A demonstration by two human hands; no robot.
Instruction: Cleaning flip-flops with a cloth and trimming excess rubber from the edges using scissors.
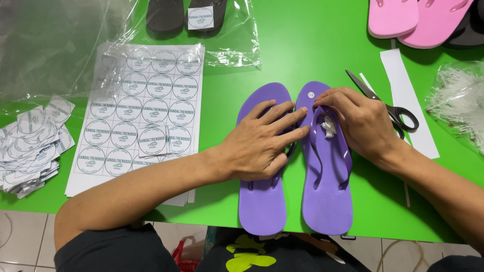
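Note:
Two purple flip-flops lie side by side on the green table (302,45), toes pointing away from me. My left hand (257,143) lies flat on the left flip-flop (262,201), fingers spread and reaching across to the right one. My right hand (355,121) rests on the right flip-flop (327,196), its fingertips pinching at the toe post of the strap. A small white tag or fastener (328,127) sits under the strap beside that hand.
Black-handled scissors (388,106) lie just right of my right hand on a white paper strip (408,100). A sheet of round stickers (141,116) lies to the left, with cut stickers (30,146) piled beside it. Pink flip-flops (413,17), bagged dark flip-flops (181,15) and clear plastic bags are farther back.

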